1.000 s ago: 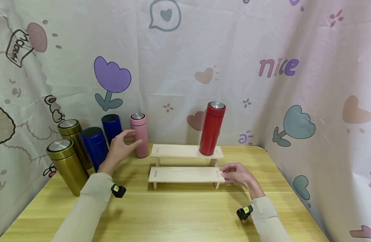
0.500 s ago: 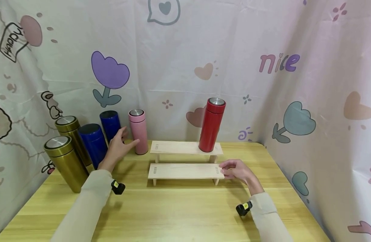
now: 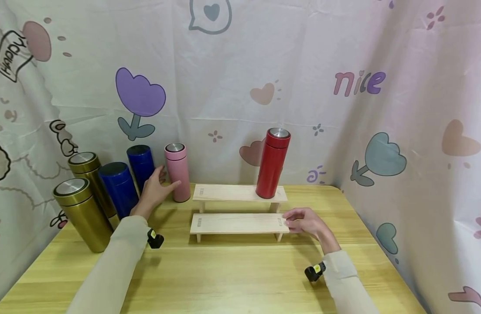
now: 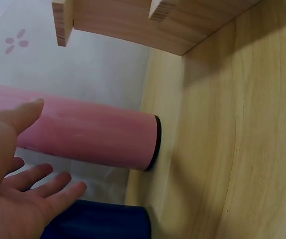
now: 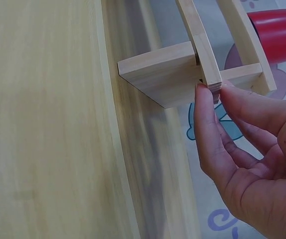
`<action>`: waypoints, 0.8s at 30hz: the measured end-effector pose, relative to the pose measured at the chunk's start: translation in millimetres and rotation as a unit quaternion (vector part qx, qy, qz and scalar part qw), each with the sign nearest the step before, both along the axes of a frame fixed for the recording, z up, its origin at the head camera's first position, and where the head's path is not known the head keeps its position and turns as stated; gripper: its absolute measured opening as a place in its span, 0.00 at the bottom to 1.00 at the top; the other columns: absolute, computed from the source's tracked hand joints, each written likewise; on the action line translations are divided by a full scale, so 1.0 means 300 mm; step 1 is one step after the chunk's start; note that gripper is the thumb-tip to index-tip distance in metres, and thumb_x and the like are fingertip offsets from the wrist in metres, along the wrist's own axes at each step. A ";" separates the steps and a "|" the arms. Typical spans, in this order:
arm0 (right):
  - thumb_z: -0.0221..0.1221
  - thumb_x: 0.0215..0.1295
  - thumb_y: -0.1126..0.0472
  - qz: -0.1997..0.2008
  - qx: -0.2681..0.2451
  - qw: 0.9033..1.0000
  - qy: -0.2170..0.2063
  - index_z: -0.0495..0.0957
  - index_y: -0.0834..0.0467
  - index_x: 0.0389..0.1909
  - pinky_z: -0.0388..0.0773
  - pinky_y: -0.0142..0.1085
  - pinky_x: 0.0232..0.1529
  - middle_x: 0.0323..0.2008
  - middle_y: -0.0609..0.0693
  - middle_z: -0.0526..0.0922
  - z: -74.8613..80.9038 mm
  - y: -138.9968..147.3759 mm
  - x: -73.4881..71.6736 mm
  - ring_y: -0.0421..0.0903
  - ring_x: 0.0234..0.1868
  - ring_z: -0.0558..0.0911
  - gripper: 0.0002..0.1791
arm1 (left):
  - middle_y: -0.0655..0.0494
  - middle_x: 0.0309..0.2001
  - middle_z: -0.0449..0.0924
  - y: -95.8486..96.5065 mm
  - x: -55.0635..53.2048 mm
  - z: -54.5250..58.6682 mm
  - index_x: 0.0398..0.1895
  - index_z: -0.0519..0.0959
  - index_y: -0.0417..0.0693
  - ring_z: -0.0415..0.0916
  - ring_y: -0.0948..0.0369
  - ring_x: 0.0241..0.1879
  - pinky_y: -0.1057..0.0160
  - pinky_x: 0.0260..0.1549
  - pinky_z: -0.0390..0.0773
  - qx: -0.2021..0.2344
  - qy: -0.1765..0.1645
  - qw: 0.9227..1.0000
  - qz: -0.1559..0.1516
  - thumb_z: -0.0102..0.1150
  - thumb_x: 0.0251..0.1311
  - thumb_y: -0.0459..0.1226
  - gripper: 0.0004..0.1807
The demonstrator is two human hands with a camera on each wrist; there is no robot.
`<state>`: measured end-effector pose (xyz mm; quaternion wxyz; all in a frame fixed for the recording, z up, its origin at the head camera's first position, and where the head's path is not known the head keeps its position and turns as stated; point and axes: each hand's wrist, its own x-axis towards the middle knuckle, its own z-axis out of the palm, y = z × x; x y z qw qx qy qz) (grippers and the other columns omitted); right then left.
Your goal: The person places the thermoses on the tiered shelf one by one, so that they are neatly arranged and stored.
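Spread around the near side of a pink vacuum flask (image 3: 178, 174), my left hand (image 3: 153, 195) has its thumb apart from the fingers and holds nothing. In the left wrist view the thumb overlaps the flask (image 4: 98, 130); whether it touches cannot be told. A blue flask (image 3: 141, 163) stands just behind the fingers. My right hand (image 3: 308, 223) pinches the right end of the lower board of a two-step wooden stand (image 3: 238, 223) between thumb and fingers, as the right wrist view shows at the board's edge (image 5: 209, 59). A red flask (image 3: 272, 168) stands on the right part of the upper step.
Another blue flask (image 3: 120, 187) and two gold flasks, one nearer (image 3: 85, 218) and one behind (image 3: 92, 174), stand at the table's left. A patterned curtain (image 3: 224, 78) hangs behind and beside the wooden table (image 3: 224, 274).
My left fingers have drawn back leftward from the pink flask and spread wider. The right hand keeps its pinch on the stand. The head view has shifted slightly.
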<state>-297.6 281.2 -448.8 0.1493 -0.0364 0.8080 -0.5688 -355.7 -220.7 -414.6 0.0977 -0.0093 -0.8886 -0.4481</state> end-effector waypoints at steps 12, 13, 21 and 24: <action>0.65 0.67 0.71 -0.001 0.003 1.000 0.001 0.79 0.72 0.56 0.90 0.38 0.45 0.40 0.53 0.83 0.000 -0.005 0.000 0.43 0.37 0.86 0.19 | 0.28 0.75 0.62 -0.008 -0.042 -0.050 0.82 0.46 0.36 0.64 0.34 0.73 0.38 0.72 0.67 0.023 0.021 0.999 -0.013 0.66 0.68 0.48 0.52; 0.65 0.67 0.70 -0.001 0.003 1.000 0.001 0.79 0.72 0.56 0.90 0.38 0.45 0.40 0.53 0.83 0.001 -0.005 0.000 0.43 0.37 0.86 0.19 | 0.28 0.75 0.62 -0.006 -0.043 -0.052 0.82 0.46 0.37 0.64 0.34 0.73 0.38 0.73 0.67 0.026 0.021 0.999 -0.013 0.66 0.68 0.47 0.51; 0.65 0.67 0.70 0.009 -0.005 1.000 0.001 0.78 0.73 0.57 0.90 0.37 0.45 0.40 0.53 0.83 0.001 -0.003 0.002 0.42 0.37 0.86 0.19 | 0.28 0.76 0.60 0.015 -0.058 -0.063 0.81 0.47 0.36 0.62 0.34 0.74 0.38 0.73 0.67 0.031 0.005 0.999 -0.022 0.65 0.69 0.46 0.50; 0.65 0.66 0.71 0.002 -0.006 1.000 -0.003 0.79 0.73 0.57 0.90 0.37 0.44 0.40 0.52 0.83 0.001 -0.004 0.003 0.42 0.37 0.86 0.19 | 0.28 0.76 0.59 0.026 -0.059 -0.064 0.81 0.48 0.36 0.62 0.34 0.74 0.37 0.73 0.67 0.035 -0.003 0.999 -0.020 0.65 0.69 0.46 0.49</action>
